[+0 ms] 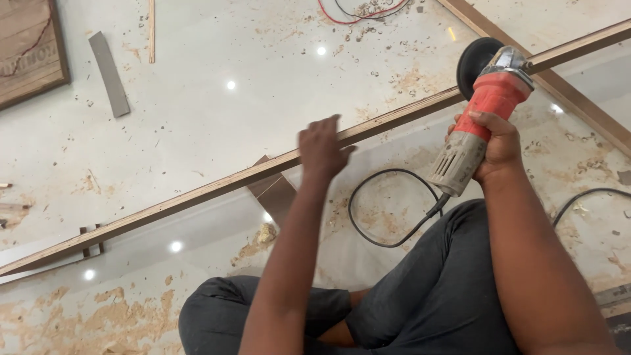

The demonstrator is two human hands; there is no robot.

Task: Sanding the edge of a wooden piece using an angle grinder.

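Angle grinder (pixel 485 112), red body with a grey rear housing and black disc, sits in the upper right of the frame, held in the right hand (pixel 494 146). That hand is wrapped fully around the body near the rear housing, fingers closed on it. The disc end lies against the long wooden strip (pixel 197 192), which runs diagonally from the lower left edge to the upper right corner, raised on edge above the floor. The grinder's black power cord (pixel 388 223) leaves the rear housing and loops on the floor right of centre.

Left hand (pixel 322 150), centre frame, is blurred; its fingers are spread loosely and rest at or just over the strip's top edge. Whether it actually grips the strip cannot be told.

Pale glossy floor (pixel 217 125) carries sawdust (pixel 112 315), thickest at lower left. A grey flat offcut (pixel 110 73) lies at upper left, beside the corner of a wooden board (pixel 26 52). Red and black wires (pixel 358 10) lie at the top centre edge. A second wooden length (pixel 578 98) crosses the upper right corner. The person's dark trousers (pixel 434 296) fill the lower centre.
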